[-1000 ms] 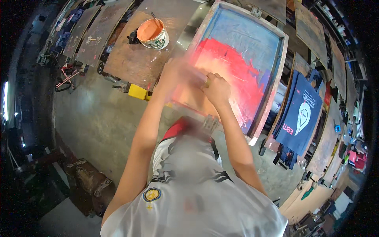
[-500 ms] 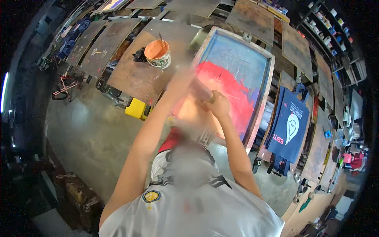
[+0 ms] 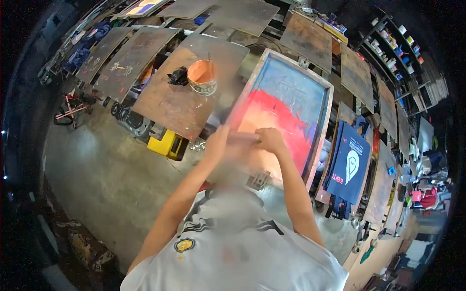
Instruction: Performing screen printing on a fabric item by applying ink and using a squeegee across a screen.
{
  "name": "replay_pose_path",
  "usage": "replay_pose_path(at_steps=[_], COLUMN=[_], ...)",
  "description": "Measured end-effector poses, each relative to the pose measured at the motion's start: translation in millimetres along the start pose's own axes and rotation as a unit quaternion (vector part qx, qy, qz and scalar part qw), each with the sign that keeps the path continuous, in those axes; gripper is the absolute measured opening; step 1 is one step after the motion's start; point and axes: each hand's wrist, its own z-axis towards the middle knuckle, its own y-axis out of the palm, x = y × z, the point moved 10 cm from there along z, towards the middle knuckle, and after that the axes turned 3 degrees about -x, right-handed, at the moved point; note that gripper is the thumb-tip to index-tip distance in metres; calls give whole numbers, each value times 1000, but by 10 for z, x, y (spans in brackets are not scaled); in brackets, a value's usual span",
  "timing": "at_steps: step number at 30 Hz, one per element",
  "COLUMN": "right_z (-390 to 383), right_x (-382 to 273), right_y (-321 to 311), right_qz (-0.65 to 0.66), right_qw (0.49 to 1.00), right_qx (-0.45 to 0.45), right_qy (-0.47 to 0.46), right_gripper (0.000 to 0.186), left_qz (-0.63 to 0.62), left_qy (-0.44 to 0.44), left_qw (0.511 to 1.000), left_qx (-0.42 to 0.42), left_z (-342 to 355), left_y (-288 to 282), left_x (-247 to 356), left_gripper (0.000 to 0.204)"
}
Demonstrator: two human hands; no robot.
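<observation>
A squeegee (image 3: 242,139) is gripped between both my hands, low over the near part of a wooden-framed printing screen (image 3: 328,114). Fingers closed, my left hand (image 3: 218,143) has its left end, close to the frame's left side. My right hand (image 3: 270,140) is wrapped round the right end. Red ink (image 3: 279,114) covers the middle of the blue mesh (image 3: 293,77), with a paler orange area nearer me. A blurred patch in the picture hides part of the squeegee and of the screen's left edge.
Left of the screen, an ink bucket (image 3: 202,86) and a crumpled black thing (image 3: 178,76) stand on a board. A yellow box (image 3: 166,144) sits below it. Dark blue printed bags (image 3: 350,160) lie at right. Further boards (image 3: 307,39) and a bottle shelf (image 3: 394,46) stand farther off.
The squeegee has come toward me over the screen and turned from slanting to nearly level. My left hand has moved down most; the right has shifted slightly. The whole view has shifted a little.
</observation>
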Motion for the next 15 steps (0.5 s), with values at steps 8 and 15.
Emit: replay_pose_path(at_steps=[8, 15], right_z=[-541, -579], right_x=[-309, -277], right_y=[174, 226], right_qz=[-11, 3], right_qw=[995, 994], right_qx=[92, 53], right_qy=[26, 92], right_gripper=[20, 32], left_qz=[-18, -7], left_qy=[6, 88], left_qw=[995, 989], left_qx=[-99, -121], left_z=[-247, -169], left_y=[-72, -66], left_x=[31, 71], left_gripper=[49, 46])
